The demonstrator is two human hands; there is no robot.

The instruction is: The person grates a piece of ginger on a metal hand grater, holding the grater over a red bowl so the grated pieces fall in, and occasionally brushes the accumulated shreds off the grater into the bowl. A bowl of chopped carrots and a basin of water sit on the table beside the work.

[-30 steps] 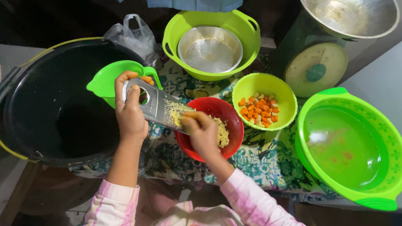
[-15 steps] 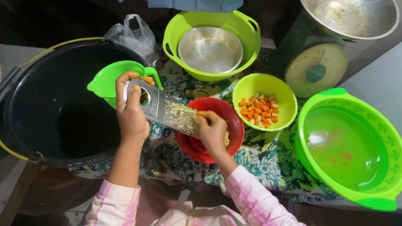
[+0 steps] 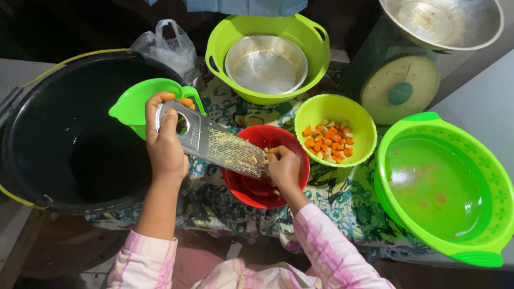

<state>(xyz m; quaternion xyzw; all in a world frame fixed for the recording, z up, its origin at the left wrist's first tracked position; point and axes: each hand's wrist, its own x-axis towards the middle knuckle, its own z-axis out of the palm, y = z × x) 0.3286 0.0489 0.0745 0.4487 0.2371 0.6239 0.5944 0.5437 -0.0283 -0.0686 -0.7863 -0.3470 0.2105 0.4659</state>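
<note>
While the flat metal grater [image 3: 216,144] is slanted across the middle of the frame, its handle end is gripped by the left hand [image 3: 166,142], whose fingers are wrapped tight round the frame by the cut-out. The lower end is rested over the red bowl [image 3: 267,174], apparently so that shreds drop straight into it; pale gratings are seen clinging to the toothed face. At that lower end the right hand [image 3: 283,168] is pressed against the grater, its fingers closed on a small pale piece of food that is mostly hidden, so its kind cannot be told.

Just right of the red bowl, a small lime bowl [image 3: 336,128] of orange and pale cubes is set within easy reach. A big green basin [image 3: 446,188] is placed at the right of the frame, and another green tub [image 3: 268,57] holding a steel dish [image 3: 266,64] stands at the upper middle. A kitchen scale [image 3: 416,53] with a steel pan is seen at the upper right. A large black tub [image 3: 69,139] fills the left, with a green scoop [image 3: 138,105] lying at its rim behind the left hand. Everything is borne by a tabletop covered in patterned cloth [image 3: 352,204].
</note>
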